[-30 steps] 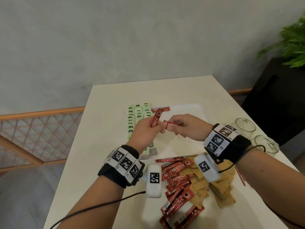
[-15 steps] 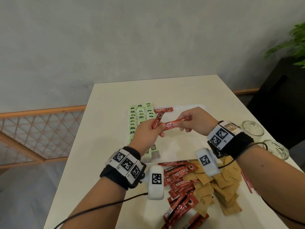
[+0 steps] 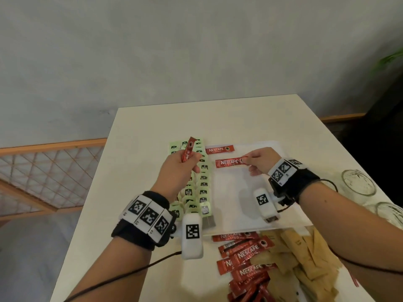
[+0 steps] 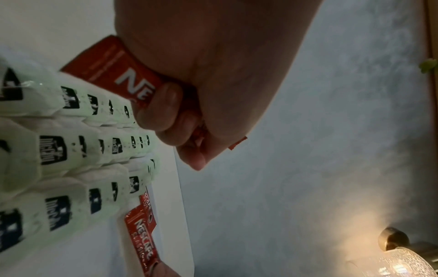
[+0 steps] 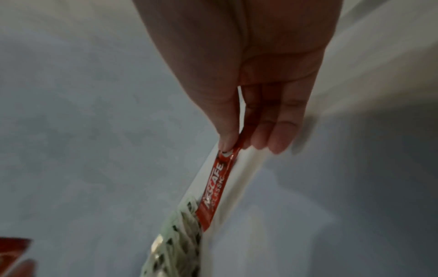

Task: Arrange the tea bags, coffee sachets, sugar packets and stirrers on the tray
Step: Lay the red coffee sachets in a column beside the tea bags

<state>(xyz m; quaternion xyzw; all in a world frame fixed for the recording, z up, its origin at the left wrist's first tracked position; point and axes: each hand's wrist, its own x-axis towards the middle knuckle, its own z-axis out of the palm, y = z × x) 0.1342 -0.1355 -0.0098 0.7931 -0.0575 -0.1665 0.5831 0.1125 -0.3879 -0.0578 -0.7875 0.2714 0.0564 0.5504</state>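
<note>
A white tray (image 3: 244, 205) lies on the table, with rows of green tea bags (image 3: 204, 184) along its left side. One red coffee sachet (image 3: 220, 149) lies flat at the tray's far edge. My right hand (image 3: 260, 161) pinches the right end of a second sachet (image 3: 229, 163) just below it, low over the tray; the right wrist view shows the sachet (image 5: 219, 185) between thumb and fingers. My left hand (image 3: 181, 168) grips another sachet (image 3: 188, 149) upright above the tea bags, its fingers (image 4: 163, 105) curled round it.
Loose red coffee sachets (image 3: 246, 264) and brown sugar packets (image 3: 305, 260) are heaped on the table before the tray. Two glass cups (image 3: 357, 182) stand at the right edge. A red stirrer (image 3: 355, 280) peeks out beside the sugar heap.
My hands have drawn apart. The right hand carried its sachet down onto the tray below the first one; the left hand lifted its sachet over the tea bags.
</note>
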